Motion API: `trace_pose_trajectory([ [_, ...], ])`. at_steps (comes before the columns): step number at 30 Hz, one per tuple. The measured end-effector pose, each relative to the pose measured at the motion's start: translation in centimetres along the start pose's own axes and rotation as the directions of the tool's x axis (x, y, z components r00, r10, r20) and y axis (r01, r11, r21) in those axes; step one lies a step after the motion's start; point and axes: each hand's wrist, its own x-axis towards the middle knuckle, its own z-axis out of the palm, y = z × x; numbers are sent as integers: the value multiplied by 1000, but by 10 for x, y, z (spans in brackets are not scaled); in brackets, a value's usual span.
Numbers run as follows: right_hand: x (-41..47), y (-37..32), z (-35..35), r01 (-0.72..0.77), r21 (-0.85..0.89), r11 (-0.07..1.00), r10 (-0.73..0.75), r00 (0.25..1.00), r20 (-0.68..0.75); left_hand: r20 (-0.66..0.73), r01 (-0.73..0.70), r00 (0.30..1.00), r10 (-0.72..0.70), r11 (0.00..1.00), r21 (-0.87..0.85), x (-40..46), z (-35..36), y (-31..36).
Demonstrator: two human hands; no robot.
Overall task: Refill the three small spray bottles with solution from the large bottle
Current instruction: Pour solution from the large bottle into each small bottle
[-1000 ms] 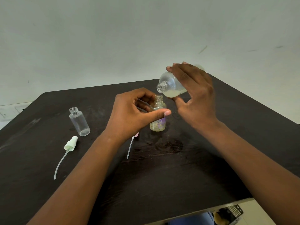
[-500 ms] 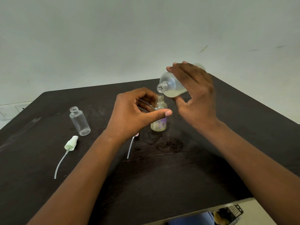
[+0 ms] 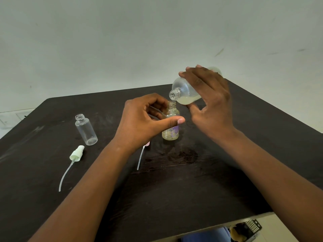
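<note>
Seen from the head view: right hand (image 3: 211, 102) wrapped over the large bottle (image 3: 185, 92), tilted with its open mouth down and to the left, just above the neck of a small bottle (image 3: 171, 124) with a purple print. Pale liquid pooled in the large bottle's lower side. Left hand (image 3: 145, 123) curled around the small bottle, thumb across its front, the bottle standing upright on the dark surface (image 3: 174, 189) (a little yellowish liquid at its bottom). Further left, an uncapped clear bottle (image 3: 86, 129) standing alone. Near it, a pale green spray cap (image 3: 77, 153) lying with its dip tube trailing. A pinkish spray cap (image 3: 146, 145) partly hidden under the left wrist.
</note>
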Motion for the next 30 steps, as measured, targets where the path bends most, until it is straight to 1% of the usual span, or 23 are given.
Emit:
trace_pose_trajectory([
  [30,1,-2,-1,1,1,1000,-1,1000,18,1,-23,1000,23,1000,15,0,1,-3],
])
